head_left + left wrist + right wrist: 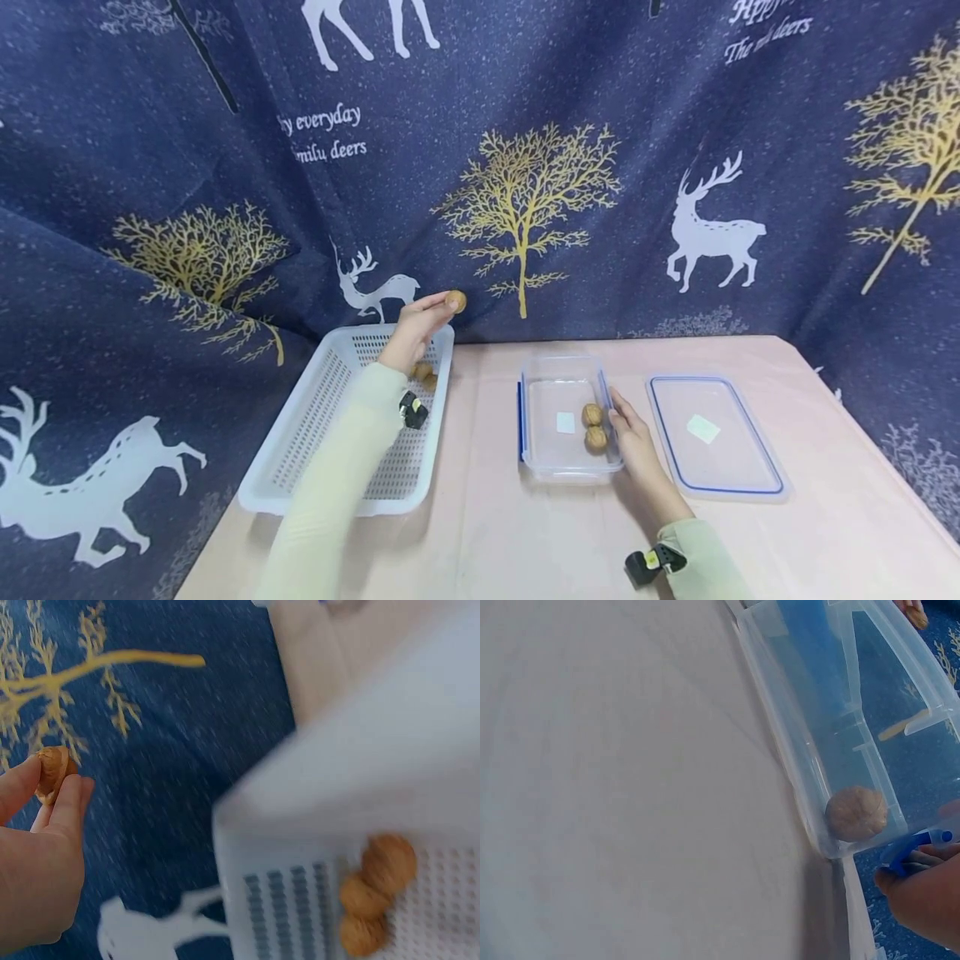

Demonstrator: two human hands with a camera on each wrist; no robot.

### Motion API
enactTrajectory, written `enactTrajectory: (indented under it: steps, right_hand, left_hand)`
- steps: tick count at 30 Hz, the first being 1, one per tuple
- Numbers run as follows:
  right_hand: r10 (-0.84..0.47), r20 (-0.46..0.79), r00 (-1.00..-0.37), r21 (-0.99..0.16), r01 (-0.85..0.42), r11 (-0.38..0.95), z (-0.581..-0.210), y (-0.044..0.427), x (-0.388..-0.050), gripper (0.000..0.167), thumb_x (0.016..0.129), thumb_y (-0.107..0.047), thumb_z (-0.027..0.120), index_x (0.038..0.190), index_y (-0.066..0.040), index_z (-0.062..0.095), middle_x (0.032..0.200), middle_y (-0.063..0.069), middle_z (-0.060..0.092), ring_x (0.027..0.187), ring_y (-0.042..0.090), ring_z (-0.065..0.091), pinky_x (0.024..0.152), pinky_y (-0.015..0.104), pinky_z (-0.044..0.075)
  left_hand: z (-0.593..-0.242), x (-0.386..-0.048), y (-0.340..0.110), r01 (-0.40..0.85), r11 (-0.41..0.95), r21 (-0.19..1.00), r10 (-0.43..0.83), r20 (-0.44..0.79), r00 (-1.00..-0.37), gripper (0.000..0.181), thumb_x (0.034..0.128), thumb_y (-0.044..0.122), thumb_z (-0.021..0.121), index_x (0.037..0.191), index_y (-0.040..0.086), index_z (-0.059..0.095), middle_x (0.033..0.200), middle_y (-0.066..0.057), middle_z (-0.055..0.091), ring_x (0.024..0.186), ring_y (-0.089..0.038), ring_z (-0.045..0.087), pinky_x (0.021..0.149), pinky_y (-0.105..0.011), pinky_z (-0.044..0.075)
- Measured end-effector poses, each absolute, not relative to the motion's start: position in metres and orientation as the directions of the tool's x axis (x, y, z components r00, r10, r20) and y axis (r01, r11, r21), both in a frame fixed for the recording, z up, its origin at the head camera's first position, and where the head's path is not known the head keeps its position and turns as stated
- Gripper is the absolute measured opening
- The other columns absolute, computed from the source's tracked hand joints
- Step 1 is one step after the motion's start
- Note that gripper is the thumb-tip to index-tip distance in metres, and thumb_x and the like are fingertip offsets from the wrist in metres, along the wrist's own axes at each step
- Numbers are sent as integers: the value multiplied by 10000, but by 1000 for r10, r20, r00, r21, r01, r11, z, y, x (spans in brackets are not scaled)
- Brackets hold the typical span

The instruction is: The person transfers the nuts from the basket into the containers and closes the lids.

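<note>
At ten o'clock from the box [570,475], the left hand [420,327] pinches a walnut [459,297] (we judge it light, hard; best held mid-sides); the right hand [637,442] grips three o'clock.

From the head, one camera is looking forward and down on table [487,533], basket [309,425] and clear box [547,400]. Close in, the left wrist camera [413,410] is facing past the left hand [420,327], sharing the basket; the right wrist camera [654,563] is sharing the box.
</note>
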State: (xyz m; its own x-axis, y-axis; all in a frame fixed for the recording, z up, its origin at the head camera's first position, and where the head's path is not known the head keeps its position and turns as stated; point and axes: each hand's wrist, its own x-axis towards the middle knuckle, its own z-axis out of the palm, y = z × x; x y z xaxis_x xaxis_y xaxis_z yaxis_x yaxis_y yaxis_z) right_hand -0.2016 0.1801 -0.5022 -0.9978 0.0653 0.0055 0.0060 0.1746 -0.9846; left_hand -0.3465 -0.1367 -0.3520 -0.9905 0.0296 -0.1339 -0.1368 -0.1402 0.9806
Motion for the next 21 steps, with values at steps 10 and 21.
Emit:
enactTrajectory:
  steps: [10,21]
  right_hand:
    - [73,-4,-997,-987,16,158,-501,178,-201,500,1040,-91,286,1524,-38,174,1575,201,145,1440,395,112,1178,521,85]
    - [91,27,-995,-987,-13,159,-503,178,-203,490,1036,-92,310,1509,-6,211,1555,241,175,1422,428,152,1171,538,117]
  left_hand:
    - [-347,-347,-88,-126,-179,976,92,-110,-990,460,890,-15,652,1335,-15,534,1319,-194,561,1202,-269,558,947,-232,498]
    - [-354,-332,-40,-140,-192,971,183,-104,-978,429,880,-37,655,1299,-26,564,1283,-207,586,1158,-265,593,957,-262,499]
